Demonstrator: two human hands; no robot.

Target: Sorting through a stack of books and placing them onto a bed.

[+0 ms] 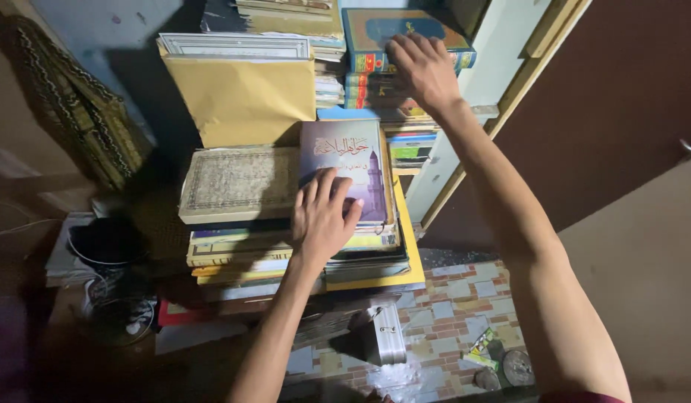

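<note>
My left hand [323,216] lies flat, fingers spread, on a purple book [345,160] that tops a stack of books [286,257]. My right hand [421,69] reaches higher and rests with spread fingers on a blue and green book [375,33] atop another pile on the shelf. Beside the purple book lies a cream patterned book [239,183]. Neither hand grips anything.
A large brown envelope [241,97] leans behind the cream book. A patterned cloth [80,112] hangs at the left. A brown door [606,104] stands at the right. Below is a tiled floor [450,313] with a small metal box [386,336] and scraps of litter [498,358].
</note>
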